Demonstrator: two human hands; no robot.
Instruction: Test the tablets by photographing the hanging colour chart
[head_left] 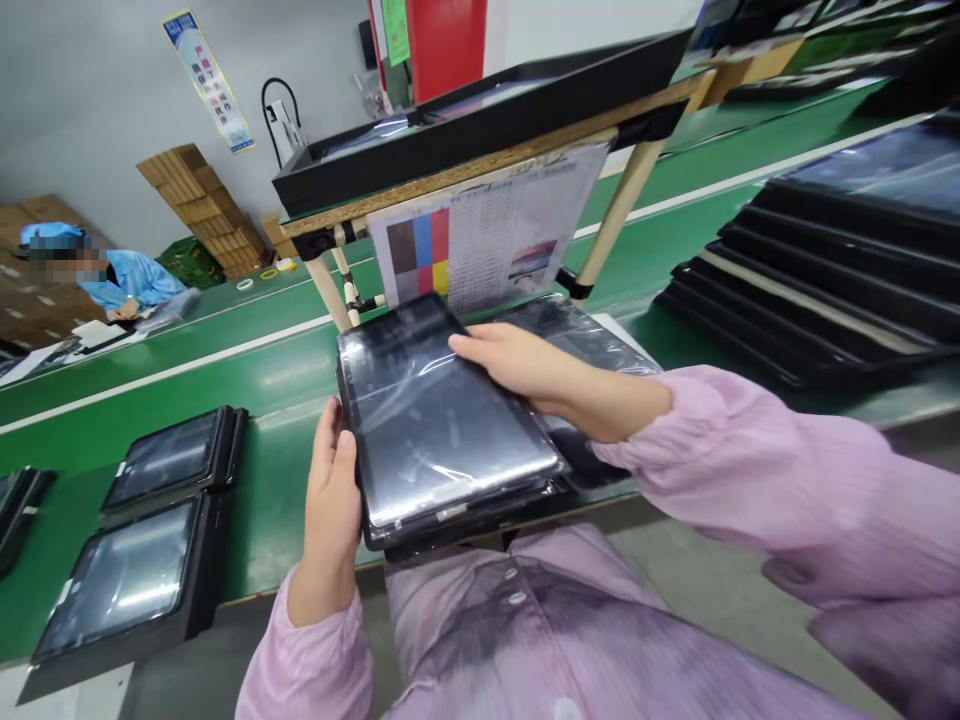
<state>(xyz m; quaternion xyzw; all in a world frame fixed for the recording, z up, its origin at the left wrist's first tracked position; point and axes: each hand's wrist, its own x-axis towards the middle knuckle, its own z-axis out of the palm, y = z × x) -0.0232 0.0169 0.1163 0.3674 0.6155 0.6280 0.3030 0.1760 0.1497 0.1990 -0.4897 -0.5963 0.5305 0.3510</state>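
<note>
A black tablet-like screen panel [439,420] covered in shiny film is held over the front edge of the green conveyor belt [285,370]. My left hand [330,510] grips its left edge, fingers wrapped along the side. My right hand [540,375] grips the far right side, thumb lying on the film. A second film-wrapped panel [592,335] lies just behind and under the held one. My pink sleeves fill the foreground.
Two screens in black trays [176,455] [127,580] sit on the belt at left. A stack of black trays [817,290] stands at right. A wooden rack with a black tray [480,110] and colour chart sheet [487,240] stands behind. A person in blue [120,280] works far left.
</note>
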